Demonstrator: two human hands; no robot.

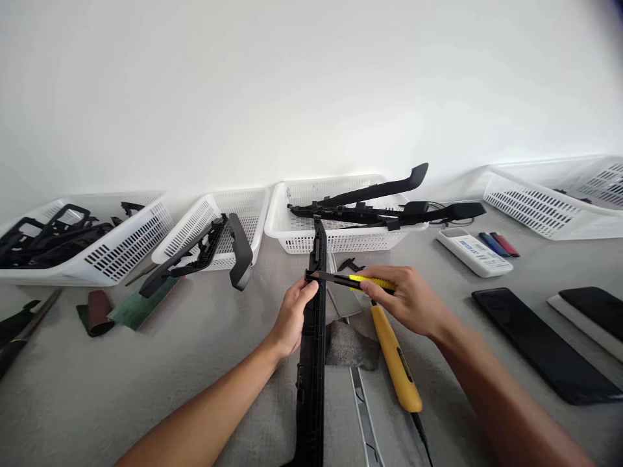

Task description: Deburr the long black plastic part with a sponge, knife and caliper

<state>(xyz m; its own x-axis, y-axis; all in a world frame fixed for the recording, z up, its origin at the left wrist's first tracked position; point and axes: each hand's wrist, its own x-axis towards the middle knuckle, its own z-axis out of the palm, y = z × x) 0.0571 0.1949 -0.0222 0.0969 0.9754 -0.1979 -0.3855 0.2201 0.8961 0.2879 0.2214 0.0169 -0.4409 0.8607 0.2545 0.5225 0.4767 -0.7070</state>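
Observation:
My left hand is closed around a long black plastic trim piece, which runs from the bottom edge of the view up toward the middle basket. In my right hand is a yellow-and-black utility knife, its blade pointing left. The blade lies across the trim piece close to my left thumb, at a small tab on the left edge; whether it cuts in cannot be made out. Below the right hand lies a yellow corded hand tool. A grey cloth rests beside the trim piece.
White baskets line the wall, several holding black plastic parts that stick out over the rims. On the right lie a white device, lighters and a black phone. Green sandpaper and a pointed tool are at left.

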